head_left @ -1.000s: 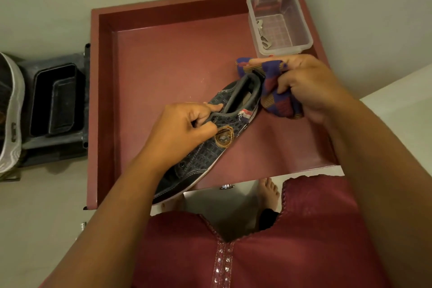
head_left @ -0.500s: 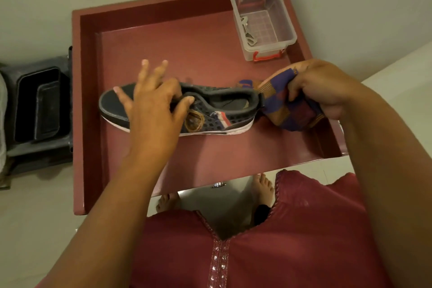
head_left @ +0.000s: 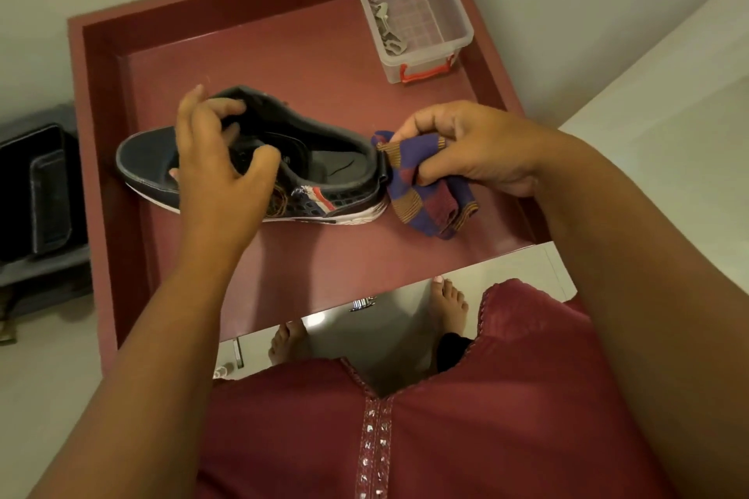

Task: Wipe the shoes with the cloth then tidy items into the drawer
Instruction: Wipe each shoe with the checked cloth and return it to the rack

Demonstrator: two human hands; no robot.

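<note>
The dark shoe [head_left: 324,174] is gripped across its tongue by the curled fingers and thumb of the left hand [head_left: 221,170], while the checked cloth [head_left: 421,182], pinched in the right hand [head_left: 474,146], is held against the heel at three o'clock, inside the open red drawer [head_left: 97,142], with a clear plastic box [head_left: 409,8] at one o'clock.

Wore a deep maroon tunic [head_left: 466,429], plain cloth with a soft sheen. Carried a narrow panel down the front centre, studded with small silvery stones [head_left: 375,446] in a vertical row. Finished with a thin scalloped trim along the hem edges and the split at the front. Showed no sleeves over either forearm: left hand [head_left: 221,174] and right hand [head_left: 474,146] both bare, no rings, no watch, no bangles in view. Went barefoot too, toes [head_left: 446,296] peeking out below the hem, with a dark trouser cuff [head_left: 450,350] just beside one foot.
</note>
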